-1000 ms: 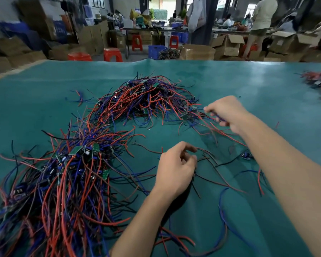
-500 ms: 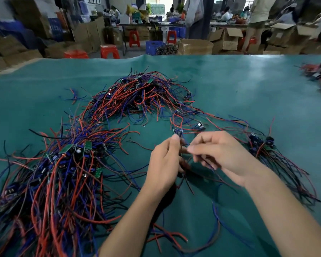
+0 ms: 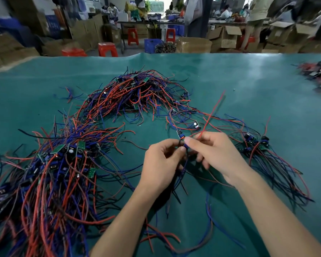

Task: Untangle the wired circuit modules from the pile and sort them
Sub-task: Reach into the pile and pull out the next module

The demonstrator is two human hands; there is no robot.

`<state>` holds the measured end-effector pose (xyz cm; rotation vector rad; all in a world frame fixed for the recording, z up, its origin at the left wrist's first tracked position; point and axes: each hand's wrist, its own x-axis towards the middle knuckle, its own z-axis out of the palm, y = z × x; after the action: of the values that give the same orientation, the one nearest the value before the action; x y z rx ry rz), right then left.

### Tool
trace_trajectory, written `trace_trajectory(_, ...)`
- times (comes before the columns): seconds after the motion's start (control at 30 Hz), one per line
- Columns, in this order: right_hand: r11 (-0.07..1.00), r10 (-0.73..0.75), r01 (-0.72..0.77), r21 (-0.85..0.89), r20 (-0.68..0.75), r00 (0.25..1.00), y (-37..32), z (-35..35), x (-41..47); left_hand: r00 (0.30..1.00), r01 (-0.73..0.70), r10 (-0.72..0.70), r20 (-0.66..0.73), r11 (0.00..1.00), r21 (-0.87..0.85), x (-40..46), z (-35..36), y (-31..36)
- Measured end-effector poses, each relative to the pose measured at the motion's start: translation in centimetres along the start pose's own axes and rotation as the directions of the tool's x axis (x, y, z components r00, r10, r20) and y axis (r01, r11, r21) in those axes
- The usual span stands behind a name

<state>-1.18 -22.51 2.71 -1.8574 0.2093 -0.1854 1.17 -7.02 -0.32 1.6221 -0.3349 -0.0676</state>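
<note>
Hands meet over one small wired circuit module [image 3: 180, 135].
Your right hand [image 3: 216, 154] has come back from the far red-and-blue wire pile [image 3: 137, 93]; both it and your left hand [image 3: 162, 164] pinch what seem its wires, ready for separating.

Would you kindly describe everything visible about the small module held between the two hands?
The small module is a tiny dark board with a blue part and a red spot near its lower end. It stands tilted just above the fingertips, off the green table cover. The left hand and right hand pinch the wires right below it. Blue and red wires run up from it toward the far pile. Finer detail is blurred.
</note>
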Motion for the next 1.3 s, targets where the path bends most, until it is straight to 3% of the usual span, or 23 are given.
trace_trajectory(0.1, 0.994, -0.028, 0.023, 0.106, 0.045, 0.999, 0.1, 0.8, -0.2, 0.999, -0.043, 0.043, 0.004, 0.998, 0.043, -0.1, -0.1, 0.1)
trace_trajectory(0.23, 0.968, 0.035, 0.002, 0.253, -0.144, 0.989, -0.4, -0.4, 0.4, 0.991, 0.006, 0.008, -0.131, 0.994, 0.107, 0.0, 0.0, 0.1)
trace_trajectory(0.3, 0.941, 0.069, -0.005, 0.337, -0.179, 0.981, -0.6, -1.2, 0.5, 0.981, -0.009, 0.060, -0.184, 0.964, 0.266, 0.0, 0.0, 0.1)
trace_trajectory(0.37, 0.918, 0.079, -0.022, 0.396, -0.128, 0.989, -0.9, -1.1, 0.3, 0.971, -0.025, 0.109, -0.214, 0.932, 0.362, -0.3, 0.1, 0.3)
trace_trajectory(0.5, 0.885, 0.093, -0.091, 0.458, 0.019, 0.996, -0.9, 0.3, -0.1, 0.949, -0.055, 0.165, -0.268, 0.926, 0.374, -0.3, -0.1, 0.6)
trace_trajectory(0.63, 0.873, 0.096, -0.096, 0.479, 0.026, 0.995, -0.9, 0.7, -0.2, 0.977, -0.129, 0.161, -0.142, 0.969, 0.212, -0.4, 0.0, 0.9)
trace_trajectory(0.73, 0.872, 0.068, -0.050, 0.486, -0.019, 0.997, -0.6, 1.1, -0.1, 0.985, -0.167, 0.171, -0.005, 0.966, 0.198, -0.6, 0.1, 1.0)
trace_trajectory(0.8, 0.875, 0.038, -0.020, 0.484, -0.026, 0.999, -0.5, 1.4, -0.2, 0.988, -0.157, 0.156, 0.015, 0.975, 0.159, -0.6, 0.1, 1.0)
trace_trajectory(0.9, 0.915, 0.008, 0.003, 0.404, -0.024, 1.000, -0.2, 1.5, -0.2, 0.991, -0.136, 0.132, 0.034, 0.980, 0.144, -0.6, 0.0, 0.8)
trace_trajectory(1.03, 0.988, -0.144, 0.149, 0.031, -0.129, 0.981, 0.3, 1.3, -0.1, 0.994, -0.111, 0.109, 0.021, 0.980, 0.165, -0.5, 0.2, 0.4)
trace_trajectory(1.17, 0.918, -0.372, 0.335, -0.215, -0.166, 0.913, 0.2, 0.9, -0.1, 0.992, -0.123, 0.125, 0.002, 0.973, 0.197, -0.4, 0.2, 0.3)
trace_trajectory(1.3, 0.857, -0.466, 0.370, -0.358, -0.231, 0.854, 0.0, -0.6, 0.2, 0.994, -0.106, 0.097, 0.054, 0.971, 0.212, -0.3, 0.1, 0.6)
